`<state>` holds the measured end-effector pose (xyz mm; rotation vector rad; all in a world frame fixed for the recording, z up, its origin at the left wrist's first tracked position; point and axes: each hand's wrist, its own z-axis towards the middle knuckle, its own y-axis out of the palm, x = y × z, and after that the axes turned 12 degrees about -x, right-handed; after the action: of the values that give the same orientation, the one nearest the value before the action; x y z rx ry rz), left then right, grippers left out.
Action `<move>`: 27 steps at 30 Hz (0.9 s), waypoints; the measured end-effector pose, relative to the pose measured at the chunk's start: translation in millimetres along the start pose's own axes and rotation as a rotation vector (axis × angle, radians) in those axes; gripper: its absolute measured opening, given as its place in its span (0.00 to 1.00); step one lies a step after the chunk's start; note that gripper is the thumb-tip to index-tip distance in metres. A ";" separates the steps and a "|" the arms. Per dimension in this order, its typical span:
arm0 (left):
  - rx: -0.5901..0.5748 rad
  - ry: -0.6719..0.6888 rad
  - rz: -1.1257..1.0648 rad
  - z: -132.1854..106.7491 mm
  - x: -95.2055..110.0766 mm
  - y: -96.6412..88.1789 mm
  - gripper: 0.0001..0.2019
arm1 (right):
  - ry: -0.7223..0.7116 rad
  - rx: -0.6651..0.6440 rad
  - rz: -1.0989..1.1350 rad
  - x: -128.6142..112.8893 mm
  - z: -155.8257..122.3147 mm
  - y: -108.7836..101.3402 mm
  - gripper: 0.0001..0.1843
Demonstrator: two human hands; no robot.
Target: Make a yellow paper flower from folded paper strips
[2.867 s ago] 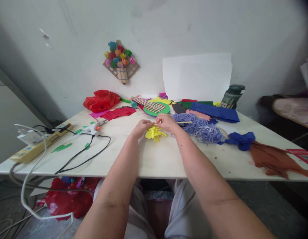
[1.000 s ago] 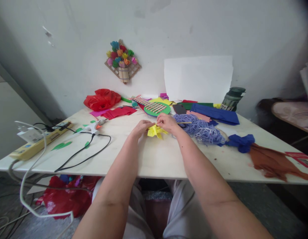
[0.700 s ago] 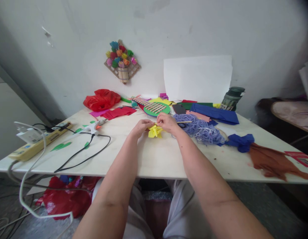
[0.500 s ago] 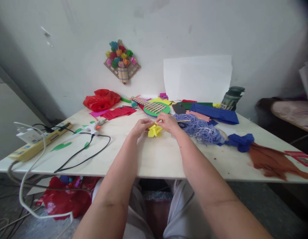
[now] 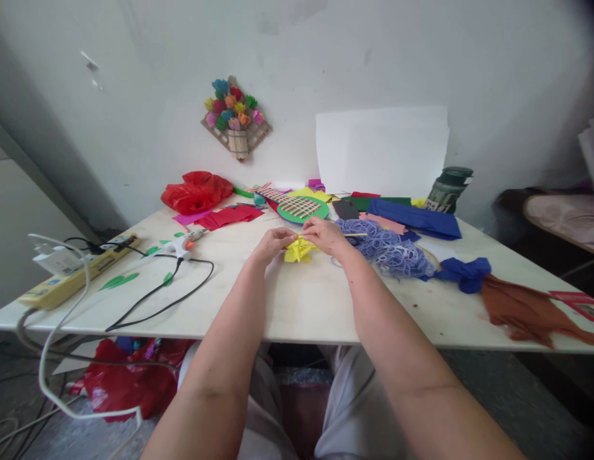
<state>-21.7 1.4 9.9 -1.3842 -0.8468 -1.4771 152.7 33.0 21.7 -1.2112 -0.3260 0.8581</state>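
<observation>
A ruffled yellow paper flower (image 5: 299, 251) is held low over the table between my two hands. My left hand (image 5: 276, 242) pinches its left side with thumb and forefinger. On the other side my right hand (image 5: 323, 232) closes its fingers at the top of the paper. A thin wooden stick (image 5: 356, 234) juts out to the right from behind my right hand; its other end is hidden. Just beyond my hands lies a green paper shape with a woven stick lattice (image 5: 301, 206). A heap of lavender yarn (image 5: 390, 250) sits right of my right hand.
On the left are a yellow power strip (image 5: 71, 279), a glue gun (image 5: 178, 246) with a black cord, and green paper leaves (image 5: 119, 281). Red paper (image 5: 229, 217), folded blue paper (image 5: 414, 218), brown paper (image 5: 522, 310) and a dark green bottle (image 5: 447, 190) lie or stand around the table.
Both hands stay in nearly the same place on the yellow flower. The stick by my right hand has shifted very slightly, and the flower's petals sit a little differently.
</observation>
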 end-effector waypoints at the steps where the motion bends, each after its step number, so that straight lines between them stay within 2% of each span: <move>1: 0.002 0.001 -0.001 0.1 -0.2 0.0 0.16 | -0.001 -0.001 -0.012 -0.5 -0.2 -0.2 0.09; 13: -0.016 -0.114 -0.199 5.1 -8.7 -3.8 0.14 | -0.009 0.036 -0.069 -10.4 -1.3 -3.1 0.08; 21: -0.006 -0.100 -0.247 7.7 -11.7 -3.2 0.16 | -0.013 0.047 -0.055 -14.2 -1.2 -4.2 0.08; 27: -0.009 -0.061 -0.198 4.6 -8.1 -2.4 0.14 | 0.030 0.051 -0.008 -16.7 -1.2 -5.0 0.06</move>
<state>-22.6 7.8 2.7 -1.3903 -1.0416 -1.5952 144.5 19.7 29.4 -1.1735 -0.2823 0.8360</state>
